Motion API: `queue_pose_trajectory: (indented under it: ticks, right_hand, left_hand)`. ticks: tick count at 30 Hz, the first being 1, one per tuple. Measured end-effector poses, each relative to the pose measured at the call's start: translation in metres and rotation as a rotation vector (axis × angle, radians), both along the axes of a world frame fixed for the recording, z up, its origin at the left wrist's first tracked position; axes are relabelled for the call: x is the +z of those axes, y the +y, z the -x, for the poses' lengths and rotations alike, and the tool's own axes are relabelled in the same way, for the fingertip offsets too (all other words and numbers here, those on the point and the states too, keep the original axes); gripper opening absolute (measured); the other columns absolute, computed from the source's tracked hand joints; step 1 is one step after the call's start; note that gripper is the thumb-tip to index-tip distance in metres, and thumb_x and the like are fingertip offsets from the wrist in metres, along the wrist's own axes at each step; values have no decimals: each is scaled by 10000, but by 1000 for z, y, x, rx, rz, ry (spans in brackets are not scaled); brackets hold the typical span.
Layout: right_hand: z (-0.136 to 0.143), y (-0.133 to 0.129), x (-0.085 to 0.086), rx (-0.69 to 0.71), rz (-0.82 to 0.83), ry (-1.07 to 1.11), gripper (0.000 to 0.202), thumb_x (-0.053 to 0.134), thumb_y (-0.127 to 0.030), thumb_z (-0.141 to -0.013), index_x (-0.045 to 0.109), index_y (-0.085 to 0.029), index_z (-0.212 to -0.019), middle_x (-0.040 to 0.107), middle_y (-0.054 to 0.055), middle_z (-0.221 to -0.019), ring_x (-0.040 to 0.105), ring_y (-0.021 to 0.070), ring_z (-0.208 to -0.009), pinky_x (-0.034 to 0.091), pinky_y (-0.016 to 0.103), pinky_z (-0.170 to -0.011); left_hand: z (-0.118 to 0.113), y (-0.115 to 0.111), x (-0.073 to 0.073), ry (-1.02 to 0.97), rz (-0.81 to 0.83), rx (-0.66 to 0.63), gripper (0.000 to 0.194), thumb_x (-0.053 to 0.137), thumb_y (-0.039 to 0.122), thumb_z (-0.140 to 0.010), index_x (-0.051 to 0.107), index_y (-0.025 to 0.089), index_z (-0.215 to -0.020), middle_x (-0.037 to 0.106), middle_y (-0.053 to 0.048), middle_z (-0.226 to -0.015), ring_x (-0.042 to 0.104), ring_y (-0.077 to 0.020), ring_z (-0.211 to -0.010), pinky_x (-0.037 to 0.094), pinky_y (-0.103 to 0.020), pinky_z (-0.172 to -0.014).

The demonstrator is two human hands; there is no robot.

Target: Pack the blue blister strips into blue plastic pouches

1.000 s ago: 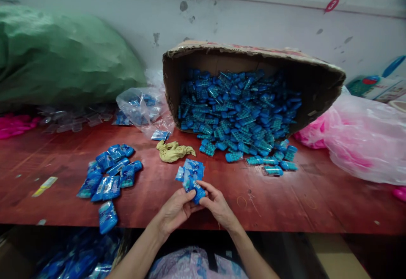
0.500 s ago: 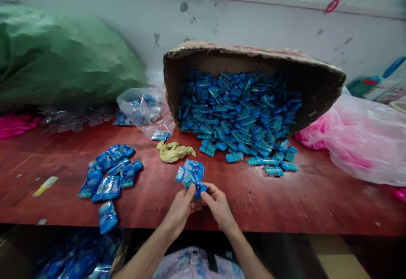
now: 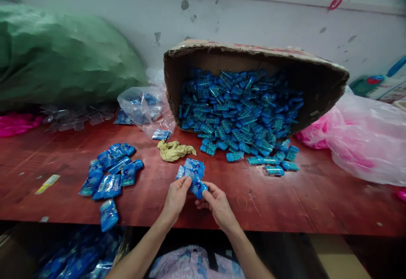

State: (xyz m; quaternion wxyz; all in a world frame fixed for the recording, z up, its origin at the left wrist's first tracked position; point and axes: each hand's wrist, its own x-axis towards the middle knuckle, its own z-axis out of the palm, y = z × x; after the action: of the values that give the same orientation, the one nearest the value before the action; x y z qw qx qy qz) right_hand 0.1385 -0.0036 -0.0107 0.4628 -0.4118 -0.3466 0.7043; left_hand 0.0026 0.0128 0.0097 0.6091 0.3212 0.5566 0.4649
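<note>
Just above the front of the red table, I hold a small blue printed packet (image 3: pixel 198 187) in both hands. My left hand (image 3: pixel 175 198) pinches its upper left end, thumb on top. My right hand (image 3: pixel 220 205) grips the lower right end between thumb and fingers. Right behind it lie more flat blue wrappers (image 3: pixel 196 167), partly covered by the packet in my hands. On the left of the table is a loose pile of filled blue packets (image 3: pixel 108 186), and one packet (image 3: pixel 108 214) lies at the front edge.
A cardboard box (image 3: pixel 330 80) on its side spills small clear blue-capped containers (image 3: pixel 234 110) onto the table (image 3: pixel 317 203). A crumpled yellowish cloth (image 3: pixel 174 150) lies in front. Plastic bags (image 3: pixel 371 139) stand right, a green sack (image 3: pixel 69 55) left. Blue packets (image 3: pixel 76 258) fill a container below.
My left hand has shifted up and left, from the packet's lower part to its upper left end. My right hand keeps its grip, and more of the packet shows between them.
</note>
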Motion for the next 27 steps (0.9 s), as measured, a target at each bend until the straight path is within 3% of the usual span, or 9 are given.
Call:
queue_pose_trajectory:
  ticks: [3, 7, 10, 15, 19, 23, 27]
  right_hand:
    - [1, -2, 0, 7, -28, -50, 325, 606, -333, -730, 554, -175, -1009, 606, 8, -755, 581, 117, -537, 489, 268, -528]
    - [2, -7, 9, -103, -304, -409, 244, 562, -262, -770, 575, -187, -1002, 636, 48, -895, 599, 177, -793, 481, 306, -737]
    - [1, -12, 13, -91, -473, -582, 289, 577, -228, -764, 572, -215, -1053, 623, 51, -988, 571, 196, -890, 443, 321, -822]
    - [-5, -9, 14, -44, -564, -563, 427, 676, -254, -695, 549, -270, -1102, 565, 16, -918, 543, 181, -860, 438, 314, -816]
    - [-10, -4, 14, 6, -570, -480, 521, 686, -302, -686, 500, -310, -1173, 494, 21, -1040, 501, 187, -981, 399, 310, -889]
    - [-9, -5, 8, 75, -555, -403, 463, 632, -345, -732, 510, -296, -1176, 504, 31, -1094, 499, 199, -1001, 402, 307, -876]
    - [-3, -13, -2, -1, -486, -435, 456, 626, -305, -734, 521, -282, -1177, 573, 32, -1050, 525, 212, -967, 409, 311, -859]
  left_hand:
    - [-4, -3, 0, -141, 58, -12, 289, 607, 434, -658, 569, 148, -678, 620, -5, -589, 565, -142, -546, 449, -274, -576]
    - [-8, -6, 4, -280, 169, 9, 275, 631, 402, -660, 553, 166, -777, 644, -3, -668, 595, -131, -582, 470, -291, -619]
    - [-6, -7, 9, -323, 203, -46, 233, 661, 311, -657, 584, 151, -808, 659, -16, -691, 604, -124, -614, 472, -262, -623]
    - [5, -7, 11, -497, 229, -208, 181, 609, 219, -720, 629, 119, -870, 684, -71, -784, 623, -140, -728, 471, -228, -626]
    - [8, -9, 4, -604, 247, -237, 214, 593, 193, -735, 622, 130, -937, 684, -78, -832, 625, -149, -757, 479, -247, -651]
    - [-2, -13, -2, -655, 248, -150, 177, 635, 194, -697, 629, 128, -861, 677, -51, -748, 623, -135, -691, 476, -222, -616]
    - [-17, -17, -2, -601, 269, -14, 157, 656, 235, -677, 618, 128, -786, 641, -12, -653, 585, -96, -574, 457, -187, -512]
